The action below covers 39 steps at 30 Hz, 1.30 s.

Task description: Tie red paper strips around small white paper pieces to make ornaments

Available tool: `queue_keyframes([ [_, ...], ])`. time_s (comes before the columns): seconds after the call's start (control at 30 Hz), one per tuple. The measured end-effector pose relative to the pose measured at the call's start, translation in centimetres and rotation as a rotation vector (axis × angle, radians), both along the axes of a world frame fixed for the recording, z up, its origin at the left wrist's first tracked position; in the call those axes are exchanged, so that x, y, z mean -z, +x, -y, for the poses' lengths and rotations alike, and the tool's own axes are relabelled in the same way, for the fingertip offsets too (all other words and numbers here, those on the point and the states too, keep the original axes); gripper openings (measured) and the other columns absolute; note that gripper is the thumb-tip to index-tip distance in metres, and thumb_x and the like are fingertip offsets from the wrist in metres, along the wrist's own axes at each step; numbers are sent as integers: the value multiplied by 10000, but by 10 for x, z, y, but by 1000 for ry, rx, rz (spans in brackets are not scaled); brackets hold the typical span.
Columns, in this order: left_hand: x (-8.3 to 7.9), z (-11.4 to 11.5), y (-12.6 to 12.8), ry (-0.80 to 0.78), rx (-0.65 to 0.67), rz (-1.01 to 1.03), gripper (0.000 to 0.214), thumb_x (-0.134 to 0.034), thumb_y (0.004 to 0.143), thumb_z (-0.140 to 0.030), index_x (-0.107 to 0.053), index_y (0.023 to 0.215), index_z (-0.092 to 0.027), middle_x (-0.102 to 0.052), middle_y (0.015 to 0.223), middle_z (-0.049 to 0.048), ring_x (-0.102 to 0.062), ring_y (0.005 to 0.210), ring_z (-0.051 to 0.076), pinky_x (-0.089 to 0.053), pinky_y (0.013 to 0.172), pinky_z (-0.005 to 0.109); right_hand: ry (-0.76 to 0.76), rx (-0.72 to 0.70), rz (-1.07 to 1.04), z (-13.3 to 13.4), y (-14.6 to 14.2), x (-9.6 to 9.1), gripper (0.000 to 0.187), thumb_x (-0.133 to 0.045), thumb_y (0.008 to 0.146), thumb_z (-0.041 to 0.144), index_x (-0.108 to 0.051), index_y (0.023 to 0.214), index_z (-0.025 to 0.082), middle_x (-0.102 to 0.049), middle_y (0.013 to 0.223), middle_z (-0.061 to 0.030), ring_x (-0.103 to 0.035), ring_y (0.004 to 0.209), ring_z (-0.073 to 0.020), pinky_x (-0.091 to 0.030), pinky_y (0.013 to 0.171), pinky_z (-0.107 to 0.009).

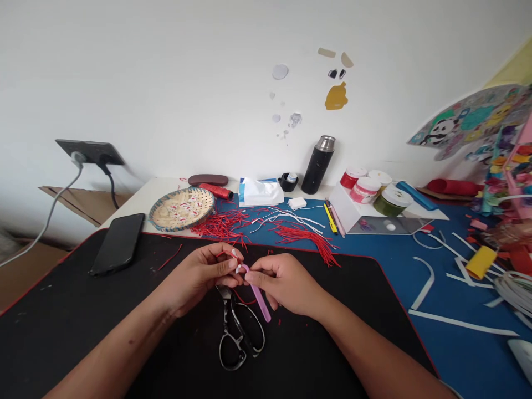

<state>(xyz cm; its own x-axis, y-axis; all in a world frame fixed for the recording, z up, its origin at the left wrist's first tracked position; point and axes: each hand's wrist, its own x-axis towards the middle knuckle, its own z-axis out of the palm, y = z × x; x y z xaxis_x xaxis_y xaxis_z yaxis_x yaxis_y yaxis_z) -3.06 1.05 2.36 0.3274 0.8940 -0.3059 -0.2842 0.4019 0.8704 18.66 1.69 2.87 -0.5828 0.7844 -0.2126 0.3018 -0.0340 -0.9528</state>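
Both hands meet over a black mat (83,310). My left hand (203,274) is closed in a pinch on a thin red strip (226,254) at its fingertips. My right hand (282,282) is closed on a pink stick tool (260,296), whose tip touches the left fingertips. Black-handled scissors (239,332) lie on the mat just beneath the hands, untouched.
A black phone (118,243) lies at the mat's left. Behind are a woven basket (182,209), piles of red strips (224,224), white paper strips (291,217), a tissue pack (260,192), a black flask (318,164), jars (366,188) and coloured craft clutter (499,221) at right.
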Motion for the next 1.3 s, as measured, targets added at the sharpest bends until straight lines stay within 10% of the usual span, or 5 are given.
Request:
queue_keyframes([
  [1.3,-9,0,1,81,73,-242,265,-932,701,-389,-786,749,-173,-757,723,31,-710,664,168,-576,656,243,-390,-33,-183,-5,-2,7,336,-724,893,466,-695,778,151,-458,413,94,-431,339,-74,-317,375,-193],
])
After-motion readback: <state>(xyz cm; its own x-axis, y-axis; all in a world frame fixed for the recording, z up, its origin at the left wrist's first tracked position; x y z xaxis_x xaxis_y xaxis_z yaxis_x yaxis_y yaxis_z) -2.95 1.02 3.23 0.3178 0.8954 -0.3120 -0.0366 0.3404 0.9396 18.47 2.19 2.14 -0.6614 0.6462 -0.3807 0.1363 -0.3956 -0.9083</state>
